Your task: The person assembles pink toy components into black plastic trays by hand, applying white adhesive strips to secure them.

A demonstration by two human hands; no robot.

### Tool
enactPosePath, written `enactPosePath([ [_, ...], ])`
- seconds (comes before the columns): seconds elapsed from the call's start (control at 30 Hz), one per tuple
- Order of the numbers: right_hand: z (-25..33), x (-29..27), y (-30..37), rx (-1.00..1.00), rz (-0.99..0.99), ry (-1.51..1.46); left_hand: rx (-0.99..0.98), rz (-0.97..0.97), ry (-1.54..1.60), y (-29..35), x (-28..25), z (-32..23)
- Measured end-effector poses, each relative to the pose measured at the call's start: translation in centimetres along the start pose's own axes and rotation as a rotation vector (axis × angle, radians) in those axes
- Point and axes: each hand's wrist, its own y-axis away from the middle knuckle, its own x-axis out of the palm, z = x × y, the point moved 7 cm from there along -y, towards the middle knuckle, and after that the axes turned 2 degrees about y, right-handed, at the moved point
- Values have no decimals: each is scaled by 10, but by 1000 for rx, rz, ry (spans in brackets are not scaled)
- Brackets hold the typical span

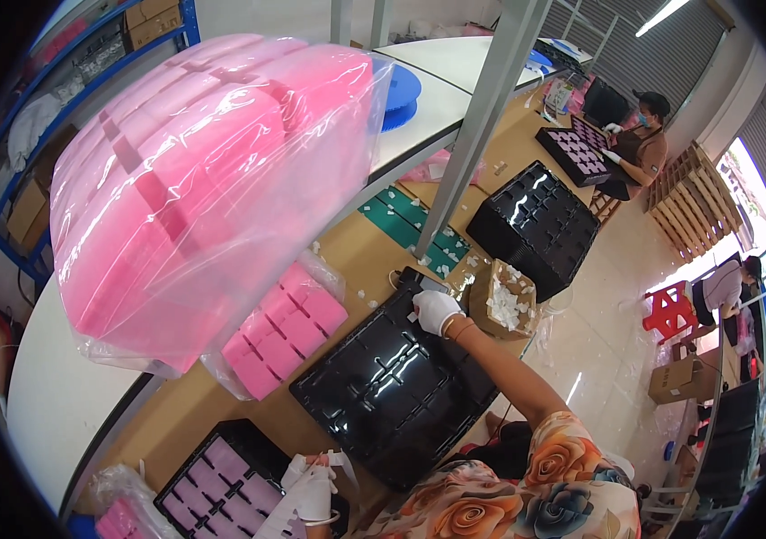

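Note:
My right hand (437, 312), in a white glove, reaches to the far edge of a black plastic tray (374, 359) with moulded compartments. Its fingers are drawn together at the tray's edge, and a small whitish bit shows at their tips. What they hold, if anything, is too small to name. Lower down, my left hand (314, 497), also gloved, is closed on a white strip (282, 519) that trails below it. Beside that hand lies another black tray (237, 431) with pink-purple foam inserts (212, 490).
Bagged pink foam blocks (212, 180) tower at the left, with a smaller pink pack (284, 328) below. A carton of white scraps (507, 301), stacked black trays (535, 225) and a green mat (392, 211) lie beyond. A co-worker (648, 135) sits at the far table end.

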Motion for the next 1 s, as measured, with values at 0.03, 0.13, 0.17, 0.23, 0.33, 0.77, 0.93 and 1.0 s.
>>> enactPosePath([
  [0.03, 4, 0, -1, -24, 19, 48, 17, 57, -80, -4, -3, 2],
  [0.13, 17, 0, -6, -56, 74, 177, -352, 110, 206, -9, -10, 18],
  [0.17, 21, 2, -8, -64, 108, 255, -356, 113, 209, -8, -6, 15],
  [0.23, 26, 6, -9, -85, 80, 294, -286, 50, 199, -6, -1, 2],
  [0.33, 36, 3, -9, -129, 55, 346, -5, 80, 26, -12, -6, -1],
  [0.77, 129, -5, 111, -286, -182, -419, 175, -96, -129, 10, -11, 2],
  [0.93, 173, 20, 165, -114, 466, -1274, 123, 29, -90, 23, 12, -6],
  [1.0, 174, 25, 175, -98, 572, -1384, 325, -103, -218, 37, 34, -18],
])
